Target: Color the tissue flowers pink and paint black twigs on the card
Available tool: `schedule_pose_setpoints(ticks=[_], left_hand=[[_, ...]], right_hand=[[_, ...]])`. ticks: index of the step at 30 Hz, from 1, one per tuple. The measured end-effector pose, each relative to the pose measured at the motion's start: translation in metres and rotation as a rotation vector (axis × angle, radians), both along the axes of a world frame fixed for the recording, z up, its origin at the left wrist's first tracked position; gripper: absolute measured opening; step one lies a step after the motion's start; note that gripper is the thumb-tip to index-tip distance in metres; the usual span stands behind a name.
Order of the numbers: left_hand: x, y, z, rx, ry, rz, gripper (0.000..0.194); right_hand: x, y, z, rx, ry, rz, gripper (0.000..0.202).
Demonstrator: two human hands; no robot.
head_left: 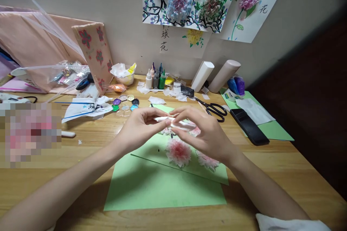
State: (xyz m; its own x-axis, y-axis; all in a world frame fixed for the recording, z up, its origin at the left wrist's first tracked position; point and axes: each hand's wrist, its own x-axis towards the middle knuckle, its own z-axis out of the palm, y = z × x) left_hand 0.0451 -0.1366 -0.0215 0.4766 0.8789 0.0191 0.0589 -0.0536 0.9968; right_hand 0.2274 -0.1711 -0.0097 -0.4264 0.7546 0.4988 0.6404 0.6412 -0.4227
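Observation:
Over the green paper (162, 189), my left hand (142, 126) and my right hand (207, 130) meet at the fingertips. Both are closed on a slim white strip (183, 125) that looks like folded or rolled paper. My left thumb and fingers pinch its left end, while my right fingers grip the middle and right part. Below lie pink and white paper flowers (178, 151) on a second green sheet (146, 148). My right hand partly hides some of the flowers.
Black scissors (217, 111) and a black phone (249, 126) lie to the right. Paint bottles (162, 80) and a paint palette (124, 104) stand farther back. Flower pictures (151, 11) hang on the wall. A folded peach-coloured board (89, 50) leans at the left.

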Motion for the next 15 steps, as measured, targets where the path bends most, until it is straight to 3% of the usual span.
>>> schedule_pose_setpoints(ticks=[4,7,8,10,15], left_hand=[[-0.003,-0.005,0.004,0.093,0.068,-0.041,0.024],[-0.018,-0.01,-0.001,0.26,0.246,0.075,0.023],[-0.026,-0.012,-0.007,0.347,0.315,0.133,0.023],[-0.042,-0.016,-0.025,0.459,0.451,0.117,0.026],[-0.068,-0.022,-0.074,0.548,0.665,-0.172,0.035]], right_hand=[[0.006,0.001,0.001,-0.147,0.11,-0.031,0.009],[0.019,0.01,0.001,-0.136,0.11,-0.08,0.016],[0.024,0.014,0.001,-0.13,0.096,-0.097,0.015],[0.028,0.023,-0.001,-0.141,0.049,-0.073,0.013],[0.007,0.04,-0.02,-0.336,-0.243,0.343,0.013]])
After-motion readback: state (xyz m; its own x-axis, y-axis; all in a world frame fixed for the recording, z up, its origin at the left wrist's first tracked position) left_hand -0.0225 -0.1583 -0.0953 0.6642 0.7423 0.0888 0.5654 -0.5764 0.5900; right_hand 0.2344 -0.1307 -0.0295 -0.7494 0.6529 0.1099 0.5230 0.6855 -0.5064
